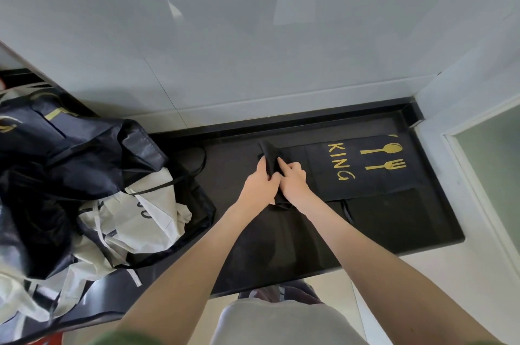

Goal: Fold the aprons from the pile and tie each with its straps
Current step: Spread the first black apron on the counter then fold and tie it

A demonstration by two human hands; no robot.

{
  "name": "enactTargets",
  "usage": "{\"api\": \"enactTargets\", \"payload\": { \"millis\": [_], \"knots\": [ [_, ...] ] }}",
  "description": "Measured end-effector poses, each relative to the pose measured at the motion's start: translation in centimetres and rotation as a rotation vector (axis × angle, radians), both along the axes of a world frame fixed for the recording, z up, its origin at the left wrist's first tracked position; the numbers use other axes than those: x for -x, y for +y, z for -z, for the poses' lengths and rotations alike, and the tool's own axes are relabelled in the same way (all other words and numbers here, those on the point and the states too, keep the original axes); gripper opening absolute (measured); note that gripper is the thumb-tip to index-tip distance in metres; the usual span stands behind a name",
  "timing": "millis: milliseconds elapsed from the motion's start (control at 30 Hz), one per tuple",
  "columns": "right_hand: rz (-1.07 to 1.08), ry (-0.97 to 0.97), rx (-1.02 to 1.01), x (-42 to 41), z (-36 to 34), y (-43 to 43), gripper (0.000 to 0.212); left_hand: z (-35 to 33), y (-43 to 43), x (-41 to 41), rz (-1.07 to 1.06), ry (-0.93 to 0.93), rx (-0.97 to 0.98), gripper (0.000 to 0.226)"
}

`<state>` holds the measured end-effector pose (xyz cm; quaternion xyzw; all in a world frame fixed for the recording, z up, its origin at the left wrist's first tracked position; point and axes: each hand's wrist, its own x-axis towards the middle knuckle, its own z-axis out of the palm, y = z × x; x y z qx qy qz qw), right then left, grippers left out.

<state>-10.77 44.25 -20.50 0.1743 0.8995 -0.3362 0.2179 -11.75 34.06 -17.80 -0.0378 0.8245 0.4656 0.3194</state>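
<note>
Black counter (439, 204) at tiled wall: apron (365, 178) lies flat, long axis L-R, print end to the right, left end bunched up btwn both hands. L hand (260, 185) and R hand (294, 180) both grip that bunch, touching, equally near; remaining cloth runs right of the grip. Pile (84, 176) sits left, apart; its strap (203, 160) loops toward the hands, possible snag.

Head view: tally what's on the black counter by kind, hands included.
Flat black apron with gold print: 1
Heaped pile of dark and white aprons: 1
Hands, the left hand and right hand, both gripping bunched black fabric: 2
Total: 4
</note>
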Motion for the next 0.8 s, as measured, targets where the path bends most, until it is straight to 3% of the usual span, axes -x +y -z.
{"api": "enactTargets", "payload": {
  "millis": [100,333,433,533,700,800],
  "knots": [
    [0.037,0.086,-0.019,-0.8,0.1,0.3,0.038,-0.1,0.5,0.3,-0.017,-0.030,-0.054,0.052],
    [0.159,0.085,0.227,-0.7,-0.9,1.9,0.023,1.9,1.7,0.1,0.001,-0.123,-0.170,0.056],
    [0.354,0.007,0.394,-0.8,-0.2,2.6,0.021,1.7,1.6,0.1,0.059,-0.009,-0.122,0.042],
    [0.524,-0.022,0.493,-0.9,-0.3,2.7,0.032,1.7,1.1,0.3,0.098,0.253,0.094,0.042],
    [0.416,0.067,0.193,-0.8,1.1,3.2,0.037,3.1,1.1,1.5,0.583,0.573,0.389,0.059],
    [0.165,0.168,-0.228,-1.0,1.6,3.7,0.036,4.3,1.8,1.8,0.768,0.666,0.510,0.058]
  ]
}}
